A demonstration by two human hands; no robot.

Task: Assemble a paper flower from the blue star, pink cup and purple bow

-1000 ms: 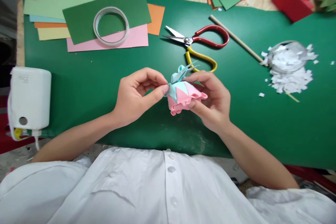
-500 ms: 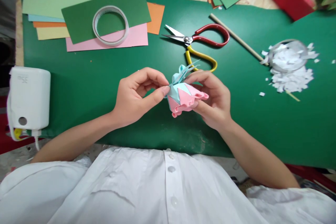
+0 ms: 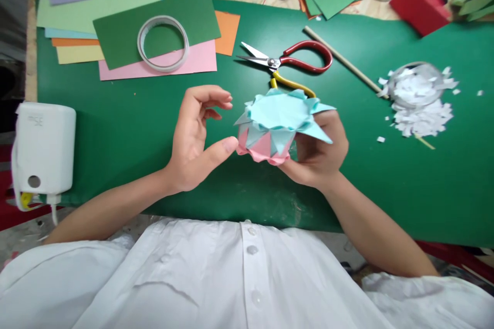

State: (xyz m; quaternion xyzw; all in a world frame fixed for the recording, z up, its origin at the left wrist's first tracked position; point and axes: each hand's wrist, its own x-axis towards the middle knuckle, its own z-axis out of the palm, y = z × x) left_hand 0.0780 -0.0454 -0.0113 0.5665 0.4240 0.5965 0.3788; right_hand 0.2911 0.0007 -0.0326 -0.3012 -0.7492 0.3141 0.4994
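Note:
A folded paper flower [image 3: 283, 113], light blue with pointed tips and a pink curled edge below, is held above the table in front of me. My right hand [image 3: 322, 149] grips it from the right, thumb at the pink edge and the other fingers partly hidden behind it. On the other side my left hand [image 3: 200, 141] has its fingers apart and curved, its thumb tip close to the flower's left edge; whether it touches I cannot tell. Just beyond the flower lie scissors [image 3: 274, 63] with a red and a yellow handle, the yellow one partly covered.
A roll of tape [image 3: 142, 46] rests on a dark green paper sheet [image 3: 204, 15] at the upper left. Right of the scissors lie a thin stick [image 3: 343, 59] and a heap of white paper scraps [image 3: 422, 115]. A white power bank [image 3: 46, 149] stands at the left edge.
The paper flower has turned so its broad light blue face shows, where its side and thin blue strips showed before. My left fingers have let go and spread. The view has shifted slightly.

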